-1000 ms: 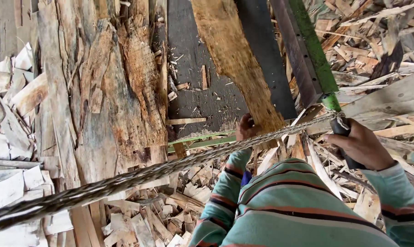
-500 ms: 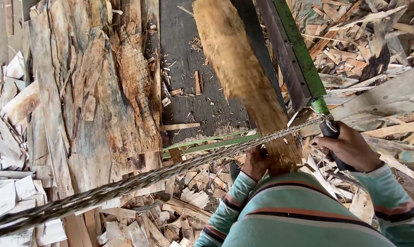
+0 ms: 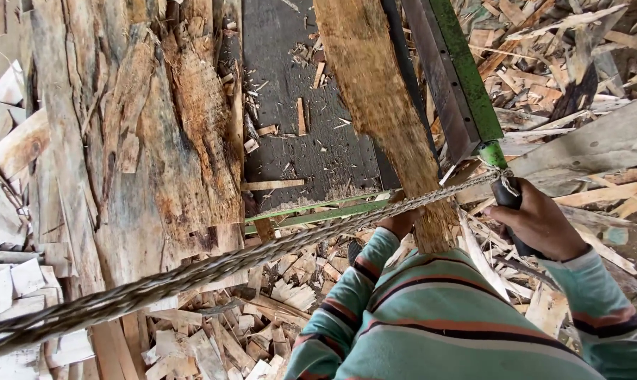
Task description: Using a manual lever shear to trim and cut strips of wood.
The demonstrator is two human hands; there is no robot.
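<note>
Nearest, we find the right hand (image 3: 540, 225) with fingers closed around a black lever handle (image 3: 508, 200), a twisted grey rope (image 3: 213, 267) tied at its top. The left hand (image 3: 401, 222) grips the near end of a long rough brown wooden plank (image 3: 382, 112) lying on the dark machine desk (image 3: 311, 148). Beyond, the green-edged steel blade arm (image 3: 456, 77) stands raised beside the plank. Risk, in our judgement: that hand sits close under the arm (a slip could pinch it). We see no containers; pale wood offcuts (image 3: 262, 317) lie loose on the floor.

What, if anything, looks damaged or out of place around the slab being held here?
The rough wooden slab is ragged and splintery along its edges. Offcuts and chips lie heaped below the dark platform, with splinters scattered across it. A frayed rope crosses the view.
</note>
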